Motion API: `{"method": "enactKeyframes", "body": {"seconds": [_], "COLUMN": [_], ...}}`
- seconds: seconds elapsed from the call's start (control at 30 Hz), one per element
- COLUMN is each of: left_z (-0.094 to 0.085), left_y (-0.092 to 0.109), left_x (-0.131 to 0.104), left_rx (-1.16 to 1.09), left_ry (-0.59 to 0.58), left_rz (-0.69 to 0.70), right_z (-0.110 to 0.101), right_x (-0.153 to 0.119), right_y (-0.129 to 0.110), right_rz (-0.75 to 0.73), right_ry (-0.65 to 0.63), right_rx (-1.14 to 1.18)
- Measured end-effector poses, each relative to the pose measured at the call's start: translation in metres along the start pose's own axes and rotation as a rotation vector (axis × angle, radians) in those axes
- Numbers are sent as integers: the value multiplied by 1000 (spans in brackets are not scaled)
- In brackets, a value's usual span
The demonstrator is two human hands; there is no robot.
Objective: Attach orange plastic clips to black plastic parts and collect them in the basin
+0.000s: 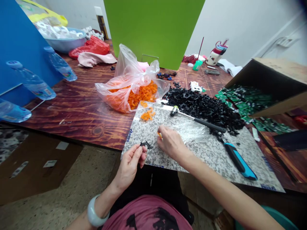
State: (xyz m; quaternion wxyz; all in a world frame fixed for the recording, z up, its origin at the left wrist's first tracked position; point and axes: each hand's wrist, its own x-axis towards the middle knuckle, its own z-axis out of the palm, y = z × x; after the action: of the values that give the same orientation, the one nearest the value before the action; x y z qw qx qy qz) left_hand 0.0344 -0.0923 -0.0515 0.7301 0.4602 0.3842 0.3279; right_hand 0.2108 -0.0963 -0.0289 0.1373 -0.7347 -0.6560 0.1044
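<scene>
My left hand [130, 163], near the front edge of the speckled board [153, 158], pinches a small curved black part [145, 145]. Just to its right, my right hand [169, 140] holds a small orange piece [159, 134] between its fingertips; most of that piece is hidden. A few loose orange pieces [147, 114] lie on the board beyond my hands. Thin clear strips or pins [192, 130] are spread to the right of my right hand. Behind them rests a hammer [198, 120] with a black grip, against a large heap of black parts [201, 103].
An open plastic bag [115, 92] of orange pieces stands behind the board. Blue-handled pliers [240, 161] lie at the right. A cardboard box [283, 76] spills green boards [249, 102] at the far right. Water bottles [33, 81] lean at the left; a green panel [153, 28] stands behind.
</scene>
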Motion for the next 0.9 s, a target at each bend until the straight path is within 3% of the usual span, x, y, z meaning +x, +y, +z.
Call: {"method": "enactKeyframes", "body": {"seconds": [0.1, 0.3, 0.57, 0.7, 0.83, 0.9], "left_z": [-2, -9, -6, -3, 2, 6], "left_y": [1, 4, 0, -2, -5, -5], "left_x": [-3, -8, -8, -8, -9, -11], "left_rx": [-43, -112, -41, 69, 238, 332], "left_ry": [6, 19, 13, 23, 7, -10], "left_rz": [-31, -82, -37, 12, 105, 138], "right_z": [0, -9, 6, -3, -15, -16], "right_x": [3, 14, 14, -2, -34, -48], "right_y": [0, 27, 28, 24, 2, -11], "right_rz": [-37, -163, -227, -173, -99, -90], "right_ry": [-48, -53, -122, -65, 102, 185], "right_rx": [32, 97, 151, 240, 543, 586]}}
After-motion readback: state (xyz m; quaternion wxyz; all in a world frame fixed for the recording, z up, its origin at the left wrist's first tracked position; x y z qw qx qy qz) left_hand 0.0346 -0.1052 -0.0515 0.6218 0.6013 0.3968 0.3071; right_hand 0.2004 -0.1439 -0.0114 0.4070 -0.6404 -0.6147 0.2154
